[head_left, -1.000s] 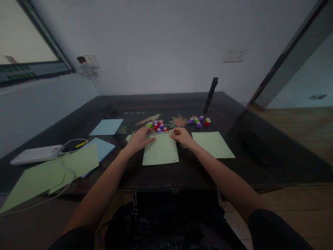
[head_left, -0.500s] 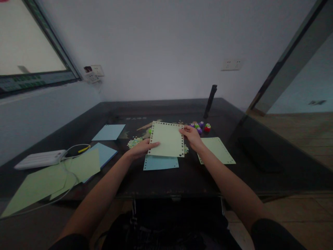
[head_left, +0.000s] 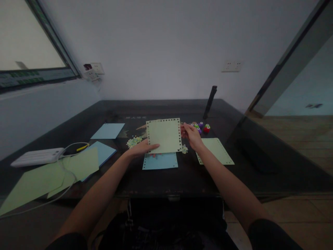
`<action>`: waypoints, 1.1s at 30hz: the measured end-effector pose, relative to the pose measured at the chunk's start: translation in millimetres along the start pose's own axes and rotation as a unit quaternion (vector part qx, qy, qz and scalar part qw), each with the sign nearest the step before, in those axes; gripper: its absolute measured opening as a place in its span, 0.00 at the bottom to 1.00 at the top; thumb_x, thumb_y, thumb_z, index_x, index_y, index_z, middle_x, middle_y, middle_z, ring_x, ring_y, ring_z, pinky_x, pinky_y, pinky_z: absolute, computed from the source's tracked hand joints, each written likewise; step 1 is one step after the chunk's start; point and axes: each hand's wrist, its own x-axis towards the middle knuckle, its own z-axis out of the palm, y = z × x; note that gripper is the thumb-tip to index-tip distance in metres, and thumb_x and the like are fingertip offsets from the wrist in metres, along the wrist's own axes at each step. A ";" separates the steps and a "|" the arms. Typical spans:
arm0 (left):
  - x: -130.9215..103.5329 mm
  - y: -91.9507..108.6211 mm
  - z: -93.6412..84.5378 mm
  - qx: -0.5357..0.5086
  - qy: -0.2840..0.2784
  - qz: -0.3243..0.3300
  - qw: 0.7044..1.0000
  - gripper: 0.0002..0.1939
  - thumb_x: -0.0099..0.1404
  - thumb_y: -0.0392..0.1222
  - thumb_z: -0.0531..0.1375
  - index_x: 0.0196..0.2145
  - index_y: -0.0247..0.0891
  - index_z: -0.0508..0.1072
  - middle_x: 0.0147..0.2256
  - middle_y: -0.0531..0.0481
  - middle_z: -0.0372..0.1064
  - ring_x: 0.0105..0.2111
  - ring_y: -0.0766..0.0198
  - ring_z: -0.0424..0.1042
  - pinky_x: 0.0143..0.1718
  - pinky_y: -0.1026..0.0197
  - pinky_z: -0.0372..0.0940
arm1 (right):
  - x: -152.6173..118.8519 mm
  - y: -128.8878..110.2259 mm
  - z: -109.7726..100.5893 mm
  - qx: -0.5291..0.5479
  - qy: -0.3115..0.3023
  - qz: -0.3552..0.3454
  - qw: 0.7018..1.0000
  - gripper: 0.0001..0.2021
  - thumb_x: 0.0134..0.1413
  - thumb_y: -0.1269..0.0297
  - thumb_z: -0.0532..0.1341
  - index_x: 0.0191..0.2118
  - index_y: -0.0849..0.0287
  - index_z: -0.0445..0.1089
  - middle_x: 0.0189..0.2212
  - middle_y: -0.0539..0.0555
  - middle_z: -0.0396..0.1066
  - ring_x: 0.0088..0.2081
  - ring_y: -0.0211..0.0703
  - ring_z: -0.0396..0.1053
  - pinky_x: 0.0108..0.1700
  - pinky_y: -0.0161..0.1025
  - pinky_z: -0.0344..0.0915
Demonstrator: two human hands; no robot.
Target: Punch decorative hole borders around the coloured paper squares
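Note:
A pale green sheet (head_left: 164, 136) with punched holes along its edges is raised above the desk. My left hand (head_left: 142, 147) grips its lower left, thumb on the front and fingers behind. Beside the right edge is my right hand (head_left: 191, 133), its fingers bent and close together; whether they touch the sheet cannot be told. Below the raised sheet, a light blue punched sheet (head_left: 160, 162) lies on the desk. Another pale green punched sheet (head_left: 217, 151) rests under and right of my right forearm.
Small purple, green and red toys (head_left: 206, 128) sit behind my right hand. A black upright object (head_left: 210, 101) stands farther back. On the left lie blue sheets (head_left: 108, 131), green sheets (head_left: 43, 182), a white power strip (head_left: 39, 157) and its cable.
The held green sheet has shifted slightly left and tilted. My right hand has come away from its upper right edge, and its fingers now show beside the sheet.

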 end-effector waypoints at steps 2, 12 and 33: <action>-0.1 1.1 -1.7 0.000 0.008 0.007 1.000 0.15 0.55 0.49 0.62 0.32 0.33 0.74 0.27 0.44 0.74 0.19 0.67 0.67 0.22 0.65 0.61 | 1.7 3.0 -2.4 -0.022 -0.007 -0.004 1.000 0.20 0.44 0.44 0.62 0.29 0.59 0.70 0.20 0.49 0.68 0.20 0.33 0.61 0.21 0.32 0.54; 1.9 3.0 -6.5 -0.005 0.064 0.029 0.998 0.17 0.54 0.45 0.63 0.38 0.32 0.72 0.28 0.44 0.75 0.21 0.65 0.69 0.25 0.62 0.64 | 28.0 29.5 -1.0 -0.191 -0.042 -0.017 0.981 0.13 0.46 0.54 0.58 0.25 0.60 0.69 0.20 0.49 0.68 0.21 0.36 0.62 0.24 0.33 0.58; 9.8 -6.4 -44.9 -0.069 0.286 0.074 0.953 0.18 0.55 0.46 0.62 0.41 0.31 0.72 0.34 0.41 0.75 0.26 0.63 0.72 0.24 0.64 0.64 | 66.1 46.1 45.7 -0.560 -0.098 0.002 0.822 0.15 0.52 0.54 0.60 0.39 0.58 0.74 0.35 0.57 0.75 0.36 0.44 0.71 0.37 0.37 0.61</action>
